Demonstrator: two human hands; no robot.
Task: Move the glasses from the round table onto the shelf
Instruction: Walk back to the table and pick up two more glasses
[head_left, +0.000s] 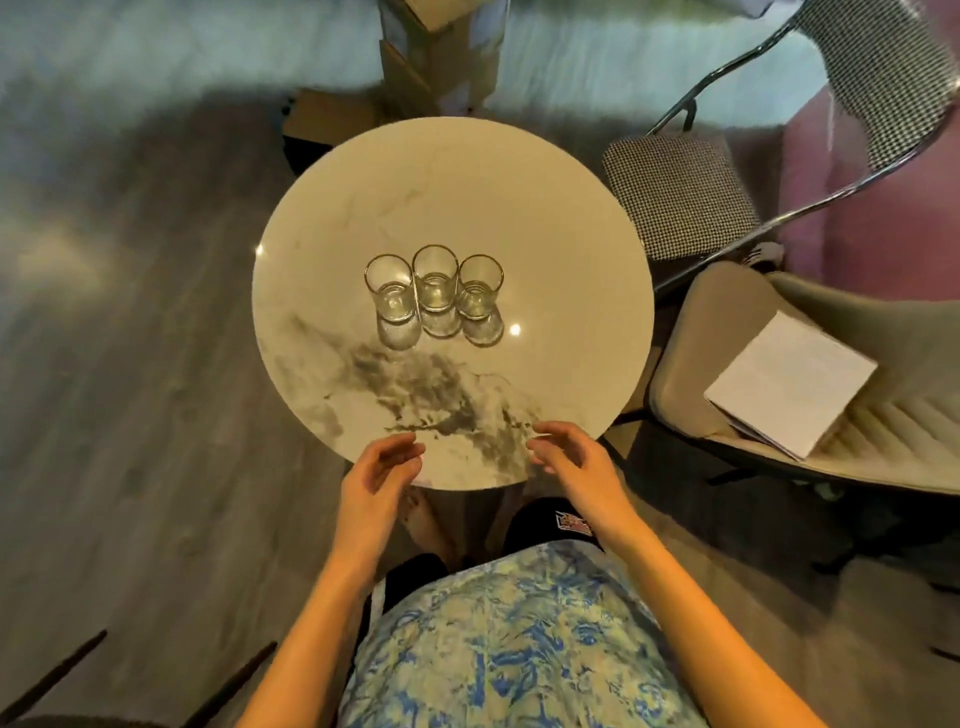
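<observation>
Three clear glasses with gold rims stand upright in a row, touching, near the middle of the round marble table (519, 208): a left glass (390, 287), a middle glass (435, 279) and a right glass (480, 286). My left hand (376, 475) hovers over the table's near edge with fingers apart and nothing in it. My right hand (571, 460) is beside it, also open and empty. Both hands are well short of the glasses. No shelf is recognisable in view.
A houndstooth chair with a chrome frame (680, 197) stands right of the table. A beige chair (810, 395) carries a white booklet (789, 384). Cardboard boxes (436, 57) stand on the floor beyond the table. Wooden floor lies to the left.
</observation>
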